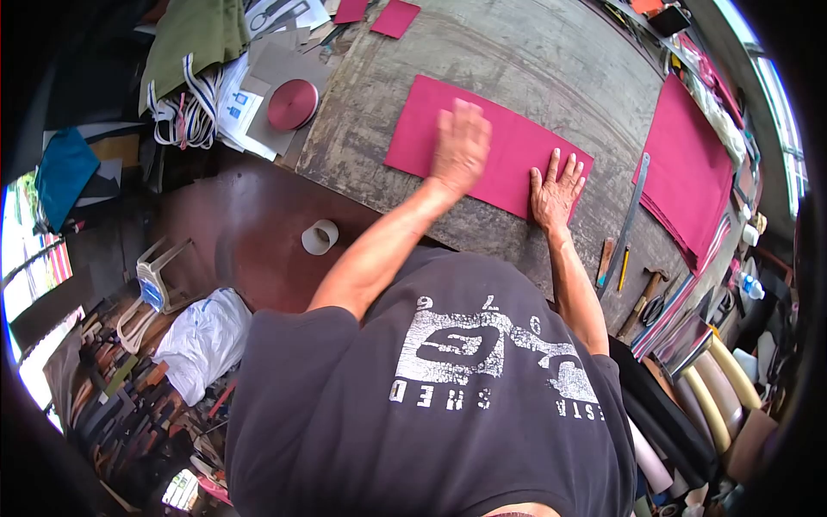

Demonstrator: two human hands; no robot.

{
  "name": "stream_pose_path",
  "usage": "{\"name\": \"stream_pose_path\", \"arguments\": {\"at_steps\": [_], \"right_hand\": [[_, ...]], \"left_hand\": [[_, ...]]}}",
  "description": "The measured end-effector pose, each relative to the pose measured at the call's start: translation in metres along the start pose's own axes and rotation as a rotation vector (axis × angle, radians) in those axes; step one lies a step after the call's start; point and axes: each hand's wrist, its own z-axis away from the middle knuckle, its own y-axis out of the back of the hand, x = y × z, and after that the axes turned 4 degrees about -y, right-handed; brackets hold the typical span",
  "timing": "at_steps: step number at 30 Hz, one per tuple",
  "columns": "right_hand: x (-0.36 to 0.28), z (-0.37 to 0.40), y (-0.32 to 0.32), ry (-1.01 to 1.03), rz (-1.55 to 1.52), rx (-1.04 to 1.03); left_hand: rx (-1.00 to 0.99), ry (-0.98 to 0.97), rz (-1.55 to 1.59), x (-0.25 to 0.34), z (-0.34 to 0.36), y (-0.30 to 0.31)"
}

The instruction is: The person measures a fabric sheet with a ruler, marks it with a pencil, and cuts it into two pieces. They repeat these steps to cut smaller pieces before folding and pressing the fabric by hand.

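Note:
A long magenta fabric piece (508, 146) lies flat and slanted on the worn grey table. My left hand (463, 146) is over its left half, blurred a little, with the fingers stretched out and nothing held. Near the right end of the same piece, my right hand (556, 191) rests flat with its fingers spread, partly covering the lower edge. Whether my left palm touches the fabric cannot be made out.
A metal ruler (636, 220), a pencil (624, 267) and a hammer (644, 300) lie on the right. Beyond them is a larger magenta stack (689, 172). A magenta roll (293, 104), papers (237, 112) and corded straps (185, 112) sit at the left edge.

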Motion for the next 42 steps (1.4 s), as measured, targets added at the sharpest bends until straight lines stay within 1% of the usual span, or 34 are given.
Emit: {"name": "stream_pose_path", "arguments": {"at_steps": [1, 2, 3, 5, 7, 9, 13, 14, 15, 17, 18, 19, 21, 23, 25, 27, 28, 31, 32, 33, 35, 36, 37, 38, 39, 40, 41, 42], "right_hand": [[0.001, -0.001, -0.002, 0.005, 0.002, 0.003], [0.003, 0.0, -0.005, 0.007, 0.008, 0.004], [0.003, 0.0, -0.005, 0.007, 0.015, 0.003], [0.005, 0.0, -0.005, 0.012, 0.008, 0.001], [0.004, 0.0, -0.004, 0.013, 0.0, 0.006], [0.0, 0.0, -0.002, 0.003, -0.004, -0.014], [0.004, 0.0, -0.003, -0.006, 0.051, -0.043], [0.004, 0.0, -0.002, -0.007, 0.038, -0.047], [0.008, 0.0, -0.006, 0.018, 0.039, -0.02], [0.006, 0.0, 0.007, 0.02, -0.051, -0.06], [0.003, 0.002, 0.016, 0.002, -0.008, -0.055], [-0.006, 0.005, 0.024, -0.004, -0.096, 0.105], [-0.031, 0.018, 0.041, 0.026, -0.209, 0.199], [-0.057, 0.041, 0.05, 0.16, -0.186, 0.106], [-0.061, 0.063, 0.026, 0.201, -0.108, -0.093], [-0.061, 0.066, 0.03, 0.164, -0.142, -0.082], [-0.058, 0.071, 0.034, 0.088, -0.203, -0.067], [-0.014, 0.098, 0.039, -0.073, -0.207, -0.011], [0.002, 0.114, 0.044, -0.133, -0.191, 0.005], [0.022, 0.131, 0.045, -0.132, -0.224, 0.099], [0.053, 0.163, 0.065, -0.22, -0.239, 0.122], [0.069, 0.178, 0.072, -0.256, -0.255, 0.141], [0.084, 0.19, 0.077, -0.279, -0.242, 0.189], [0.111, 0.202, 0.084, -0.349, -0.218, 0.204], [0.121, 0.199, 0.088, -0.358, -0.179, 0.232], [0.135, 0.195, 0.085, -0.339, -0.149, 0.264], [0.144, 0.187, 0.083, -0.365, -0.157, 0.257], [0.151, 0.176, 0.083, -0.358, -0.155, 0.242]], "left_hand": [[-0.088, -0.082, 0.05, 0.026, 0.005, -0.006], [-0.111, -0.117, 0.142, 0.045, 0.012, -0.013], [-0.161, -0.131, 0.246, 0.055, 0.02, -0.013], [-0.156, -0.105, 0.275, 0.053, 0.031, -0.018], [-0.149, -0.107, 0.222, 0.031, 0.034, -0.018], [-0.127, -0.038, 0.128, 0.007, 0.033, -0.025], [-0.017, 0.101, 0.104, -0.058, 0.034, -0.018], [-0.043, 0.097, 0.103, -0.071, 0.039, -0.018], [-0.068, 0.093, 0.096, -0.08, 0.041, -0.019], [-0.089, 0.095, 0.091, -0.08, 0.039, -0.013], [-0.102, 0.1, 0.083, -0.079, 0.041, -0.01], [-0.108, 0.104, 0.075, -0.079, 0.042, -0.008], [-0.114, 0.099, 0.055, -0.078, 0.04, -0.007], [-0.116, 0.093, 0.026, -0.077, 0.039, -0.01], [-0.119, 0.079, -0.006, -0.076, 0.039, -0.012], [-0.089, 0.062, 0.034, -0.078, 0.04, -0.018], [-0.078, 0.056, 0.048, -0.08, 0.043, -0.02], [-0.073, 0.02, 0.052, -0.086, 0.044, -0.027], [-0.146, 0.031, -0.029, -0.086, 0.043, -0.025], [-0.178, 0.099, -0.006, -0.081, 0.033, -0.018], [-0.245, 0.246, 0.042, -0.067, 0.006, 0.013], [-0.038, 0.203, 0.283, -0.069, -0.013, 0.022], [0.061, 0.16, 0.479, -0.053, -0.039, 0.062], [-0.051, 0.332, 1.29, -0.002, -0.082, 0.166], [0.044, 0.087, 1.379, 0.021, -0.096, 0.214], [0.094, -0.081, 1.444, 0.04, -0.102, 0.258], [0.167, -0.265, 1.496, 0.061, -0.104, 0.296], [0.202, -0.422, 1.515, 0.076, -0.1, 0.32]]}}
